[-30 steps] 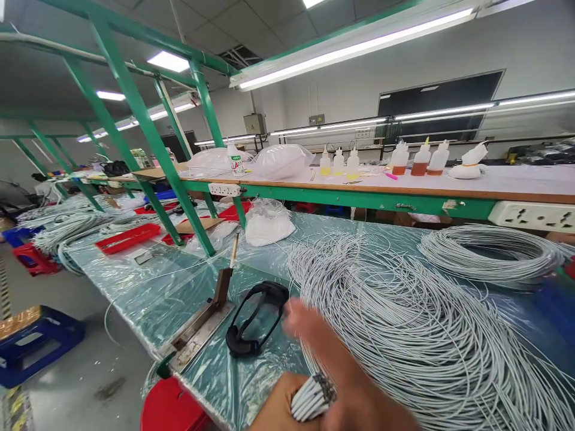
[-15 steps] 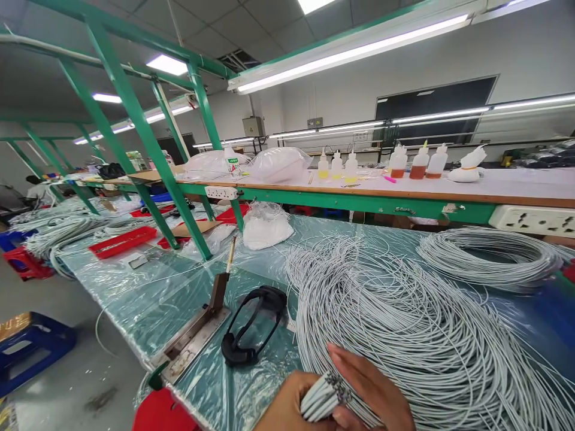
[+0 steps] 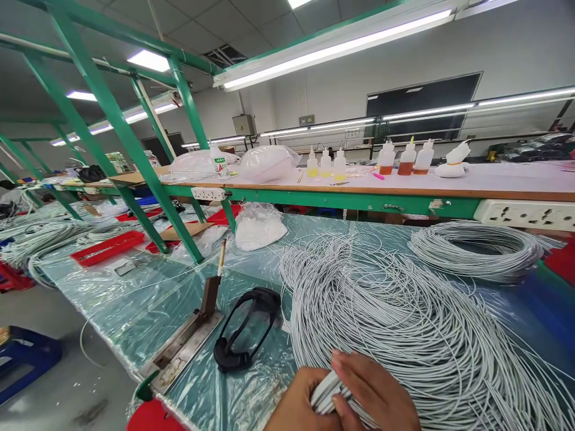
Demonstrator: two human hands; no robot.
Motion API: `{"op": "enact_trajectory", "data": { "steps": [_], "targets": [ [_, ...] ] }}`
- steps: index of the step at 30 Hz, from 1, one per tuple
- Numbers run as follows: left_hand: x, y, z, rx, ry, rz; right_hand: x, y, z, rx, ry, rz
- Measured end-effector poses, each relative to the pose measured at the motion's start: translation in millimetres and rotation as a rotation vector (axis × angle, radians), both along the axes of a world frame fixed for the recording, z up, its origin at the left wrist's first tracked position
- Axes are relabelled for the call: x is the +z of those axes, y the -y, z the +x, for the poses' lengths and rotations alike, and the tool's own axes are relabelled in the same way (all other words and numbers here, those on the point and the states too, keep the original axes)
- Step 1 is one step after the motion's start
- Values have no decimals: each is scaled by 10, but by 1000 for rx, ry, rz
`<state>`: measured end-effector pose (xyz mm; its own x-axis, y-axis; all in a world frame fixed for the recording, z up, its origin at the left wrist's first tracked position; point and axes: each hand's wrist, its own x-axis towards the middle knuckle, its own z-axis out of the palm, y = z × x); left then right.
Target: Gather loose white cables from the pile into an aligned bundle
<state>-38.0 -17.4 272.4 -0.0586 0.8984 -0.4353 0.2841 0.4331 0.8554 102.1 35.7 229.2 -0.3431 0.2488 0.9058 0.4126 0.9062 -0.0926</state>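
Wire bundle (image 3: 327, 396) sits between both hands, touching each: 2 o'clock from left hand (image 3: 298, 403), 9 o'clock from right hand (image 3: 380, 392). Long axis looks roughly 8-to-2. Left fingers wrapped round it; right fingers against it, can't tell if gripping. Wire pile (image 3: 404, 317) at 1 o'clock.

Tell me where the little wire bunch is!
In the head view, the wire bunch is low, just right of centre, held by the left hand and right hand, near the big wire pile.
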Motion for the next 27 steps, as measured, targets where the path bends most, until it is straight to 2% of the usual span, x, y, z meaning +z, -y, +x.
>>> {"op": "enact_trajectory", "data": {
  "steps": [5,9,15,18,21,24,27],
  "targets": [
    [-165,-70,-25,6,-23,8,-10,7,48,-9,-143,-184],
    [-258,-83,-48,25,7,41,75,-12,93,-57,-45,-24],
    [-234,-85,3,20,46,60,261,-34,178,-33,138,-35],
    [-270,-104,27,10,83,73,277,-52,147,-12,76,-50],
    [-285,-119,37,-40,59,85,273,-78,101,-4,18,48],
    [-224,-108,55,-48,2,85,309,-104,103,-3,152,79],
    [-140,-83,88,-16,0,86,353,-120,148,44,201,-12]
  ]
}}
